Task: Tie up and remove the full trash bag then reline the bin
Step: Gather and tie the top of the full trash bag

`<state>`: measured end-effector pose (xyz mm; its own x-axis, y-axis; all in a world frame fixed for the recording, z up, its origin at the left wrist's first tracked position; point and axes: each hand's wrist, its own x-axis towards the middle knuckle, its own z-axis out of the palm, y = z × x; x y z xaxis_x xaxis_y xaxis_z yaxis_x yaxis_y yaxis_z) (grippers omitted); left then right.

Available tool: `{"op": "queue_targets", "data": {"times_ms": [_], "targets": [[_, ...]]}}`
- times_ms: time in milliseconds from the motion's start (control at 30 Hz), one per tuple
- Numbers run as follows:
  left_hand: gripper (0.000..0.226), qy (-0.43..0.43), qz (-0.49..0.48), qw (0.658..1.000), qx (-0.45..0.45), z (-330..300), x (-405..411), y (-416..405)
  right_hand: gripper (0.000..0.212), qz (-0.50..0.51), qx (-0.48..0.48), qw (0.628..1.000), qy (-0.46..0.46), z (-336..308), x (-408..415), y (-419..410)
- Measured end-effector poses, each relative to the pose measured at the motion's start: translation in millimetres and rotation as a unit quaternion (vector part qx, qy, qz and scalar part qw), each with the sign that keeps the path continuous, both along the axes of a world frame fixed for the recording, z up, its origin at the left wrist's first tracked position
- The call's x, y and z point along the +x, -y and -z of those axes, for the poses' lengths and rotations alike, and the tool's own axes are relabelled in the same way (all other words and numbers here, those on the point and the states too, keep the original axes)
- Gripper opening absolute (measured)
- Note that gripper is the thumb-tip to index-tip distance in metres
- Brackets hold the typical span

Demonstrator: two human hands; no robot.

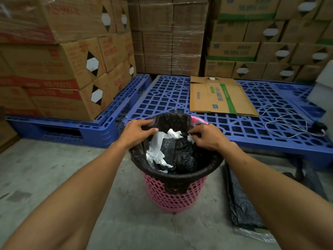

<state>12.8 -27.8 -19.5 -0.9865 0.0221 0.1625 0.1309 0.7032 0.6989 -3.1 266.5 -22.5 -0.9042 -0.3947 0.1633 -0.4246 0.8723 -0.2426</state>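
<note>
A pink perforated bin (175, 195) stands on the concrete floor, lined with a black trash bag (173, 121) whose edge is folded over the rim. Inside lie crumpled white paper (158, 148) and black plastic. My left hand (138, 131) pinches the bag's edge at the far left of the rim. On the far right side, my right hand (207, 137) grips the bag's edge, which is pulled inward off the pink rim there. A flat black bag (241, 201) lies on the floor to the right of the bin.
Blue plastic pallets (162, 98) lie just behind the bin, one bearing a flattened cardboard box (219, 96) and a white cable (292, 125). Stacked cartons (63, 65) fill the back and left. Bare concrete floor (54, 168) spreads to the left and front.
</note>
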Motion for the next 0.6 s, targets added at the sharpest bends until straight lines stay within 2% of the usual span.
{"op": "queue_targets", "data": {"times_ms": [67,133,167,233,300,367,467,600], "targets": [[0.074,-0.008,0.012,0.994,-0.106,1,-4,0,0.046,-0.005,-0.065,0.997,-0.032,-6,-2,2],[0.079,0.001,-0.001,0.987,-0.160,3,-9,-1,0.058,0.036,-0.119,0.989,-0.082,-12,-8,4],[0.081,0.024,-0.006,0.985,-0.169,4,-12,-1,0.066,0.071,-0.111,0.988,-0.076,-13,-11,3],[0.084,0.080,0.002,0.980,-0.183,7,-14,-3,0.085,0.130,-0.024,0.991,-0.020,-9,-16,1],[0.075,0.090,0.010,0.977,-0.195,13,-15,-3,0.092,0.158,0.052,0.986,0.032,-1,-16,0],[0.056,0.050,-0.016,0.984,-0.172,18,-15,1,0.081,0.162,0.057,0.985,0.034,2,-16,-1],[0.033,-0.015,-0.045,0.991,-0.126,15,-10,5,0.043,0.153,0.026,0.987,-0.042,-4,-17,-2],[0.023,-0.034,-0.014,0.991,-0.126,5,1,1,0.038,0.148,0.002,0.988,-0.051,-8,-15,1]]}}
